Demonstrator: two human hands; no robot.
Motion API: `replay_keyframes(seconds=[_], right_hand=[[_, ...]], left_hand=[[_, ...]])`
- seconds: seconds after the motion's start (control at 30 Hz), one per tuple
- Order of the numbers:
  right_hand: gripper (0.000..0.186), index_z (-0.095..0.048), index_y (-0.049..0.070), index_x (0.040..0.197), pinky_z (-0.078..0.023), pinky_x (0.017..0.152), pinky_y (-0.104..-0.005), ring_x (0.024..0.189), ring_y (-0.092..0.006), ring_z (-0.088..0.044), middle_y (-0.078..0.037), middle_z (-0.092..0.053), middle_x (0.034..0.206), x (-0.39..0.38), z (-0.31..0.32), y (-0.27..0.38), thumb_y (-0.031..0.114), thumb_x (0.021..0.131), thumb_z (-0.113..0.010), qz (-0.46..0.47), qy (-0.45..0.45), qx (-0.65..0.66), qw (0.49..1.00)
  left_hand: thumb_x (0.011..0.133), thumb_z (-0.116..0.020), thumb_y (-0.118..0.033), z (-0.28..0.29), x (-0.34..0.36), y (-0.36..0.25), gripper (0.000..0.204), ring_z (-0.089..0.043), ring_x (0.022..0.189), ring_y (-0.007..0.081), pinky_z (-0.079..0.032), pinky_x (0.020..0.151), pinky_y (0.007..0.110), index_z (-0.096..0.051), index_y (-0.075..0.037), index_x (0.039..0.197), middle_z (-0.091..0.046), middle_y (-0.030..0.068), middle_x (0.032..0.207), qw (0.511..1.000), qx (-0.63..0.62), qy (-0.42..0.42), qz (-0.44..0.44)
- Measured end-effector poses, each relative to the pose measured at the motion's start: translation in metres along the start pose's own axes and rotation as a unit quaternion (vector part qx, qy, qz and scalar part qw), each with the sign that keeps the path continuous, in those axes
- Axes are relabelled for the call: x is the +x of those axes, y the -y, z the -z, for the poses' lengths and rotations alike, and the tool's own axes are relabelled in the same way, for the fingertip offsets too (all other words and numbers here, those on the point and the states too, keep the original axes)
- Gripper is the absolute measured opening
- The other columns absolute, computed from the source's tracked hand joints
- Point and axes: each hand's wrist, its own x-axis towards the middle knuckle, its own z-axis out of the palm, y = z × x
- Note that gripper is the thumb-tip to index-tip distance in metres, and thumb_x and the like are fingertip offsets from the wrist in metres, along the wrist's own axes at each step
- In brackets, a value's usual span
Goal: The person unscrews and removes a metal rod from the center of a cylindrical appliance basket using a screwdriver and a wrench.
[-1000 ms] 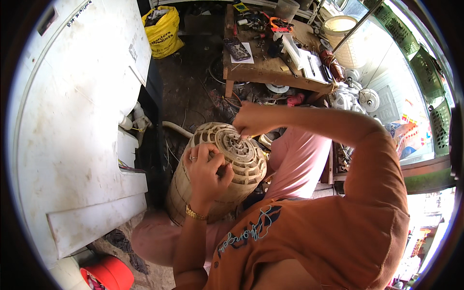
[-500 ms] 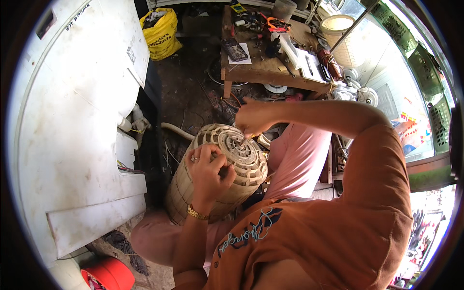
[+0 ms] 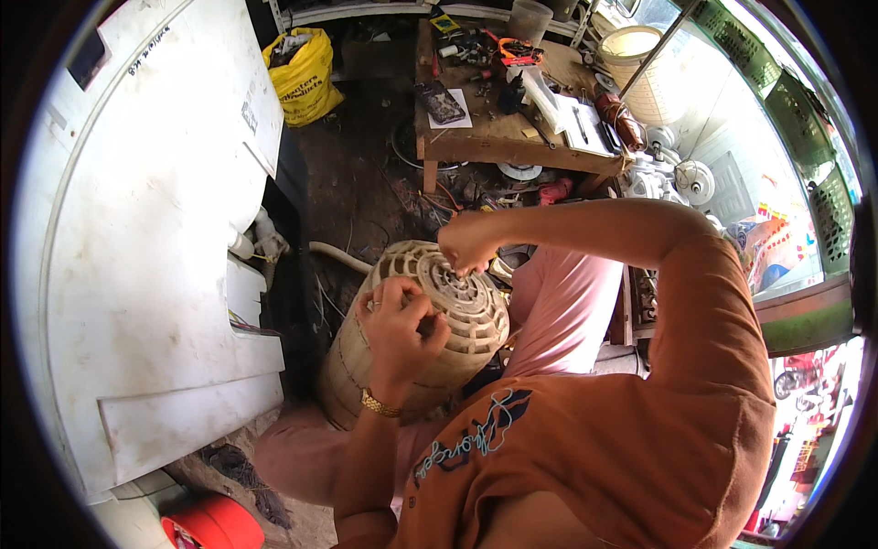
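A dirty beige plastic drum (image 3: pixel 407 375) with a slotted end and ringed hub sits upright, slightly tilted, between my legs. My left hand (image 3: pixel 401 329), with a ring and gold watch, grips the slotted end on its near left side with curled fingers. My right hand (image 3: pixel 466 240) reaches across from the right, fingers closed and bent down at the hub in the centre. What they hold there, if anything, is hidden.
A large white plastic appliance body (image 3: pixel 137 256) fills the left. A wooden bench (image 3: pixel 498 142) with tools stands ahead, beside a yellow bag (image 3: pixel 302 82). A red bucket (image 3: pixel 215 522) is bottom left. Motor parts (image 3: pixel 658 183) and a pale basket (image 3: pixel 645 82) are at right.
My right hand has dropped slightly, its fingers lower over the hub. My left hand keeps its grip. The whole view has shifted a little with my head.
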Motion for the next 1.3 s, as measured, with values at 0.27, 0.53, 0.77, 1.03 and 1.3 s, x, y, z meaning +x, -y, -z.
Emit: replay_keyframes(seconds=[0.27,0.53,0.77,1.03,1.3], right_hand=[[0.021,-0.067,-0.011,0.087,-0.058,0.055,-0.0313,0.066,-0.0209,-0.072,-0.016,-0.069,0.072,-0.007,0.008,-0.023,0.009,0.082,-0.067,-0.035,0.030,0.167,0.985],[0.025,-0.064,-0.014,0.093,-0.059,0.057,-0.0349,0.067,-0.0266,-0.072,-0.020,-0.069,0.079,-0.010,0.016,-0.029,0.010,0.085,-0.065,-0.066,0.063,0.174,0.981],[0.024,-0.063,-0.013,0.091,-0.059,0.052,-0.0326,0.067,-0.0246,-0.071,-0.020,-0.067,0.076,0.000,0.004,-0.033,0.011,0.085,-0.066,-0.053,0.071,0.228,0.970],[0.024,-0.061,-0.013,0.091,-0.057,0.058,-0.0353,0.067,-0.0239,-0.072,-0.021,-0.068,0.081,-0.004,0.007,-0.006,0.009,0.086,-0.065,-0.060,0.099,0.222,0.968],[0.025,-0.063,-0.013,0.092,-0.058,0.054,-0.0344,0.070,-0.0256,-0.071,-0.020,-0.067,0.083,-0.005,0.003,-0.023,0.012,0.087,-0.065,-0.042,0.061,0.205,0.976]], left_hand=[[0.064,-0.071,-0.022,0.003,-0.002,-0.005,0.017,-0.052,0.096,0.0243,-0.032,0.092,0.049,-0.057,-0.012,0.066,-0.052,0.0026,0.096,1.000,0.005,0.003,0.008],[0.064,-0.071,-0.020,0.002,-0.002,-0.003,0.017,-0.052,0.096,0.0240,-0.032,0.090,0.049,-0.056,-0.013,0.066,-0.052,0.0025,0.095,1.000,0.013,-0.003,0.013],[0.064,-0.071,-0.019,0.003,-0.003,-0.004,0.017,-0.052,0.095,0.0237,-0.031,0.091,0.048,-0.055,-0.013,0.066,-0.053,0.0023,0.095,1.000,0.000,0.003,-0.001],[0.064,-0.071,-0.020,0.004,-0.003,-0.003,0.017,-0.052,0.095,0.0237,-0.031,0.091,0.047,-0.056,-0.013,0.066,-0.053,0.0022,0.095,1.000,0.006,0.019,-0.002],[0.065,-0.071,-0.021,0.004,-0.002,-0.006,0.017,-0.053,0.095,0.0225,-0.031,0.091,0.046,-0.057,-0.013,0.067,-0.053,0.0019,0.095,1.000,0.003,0.006,-0.004]])
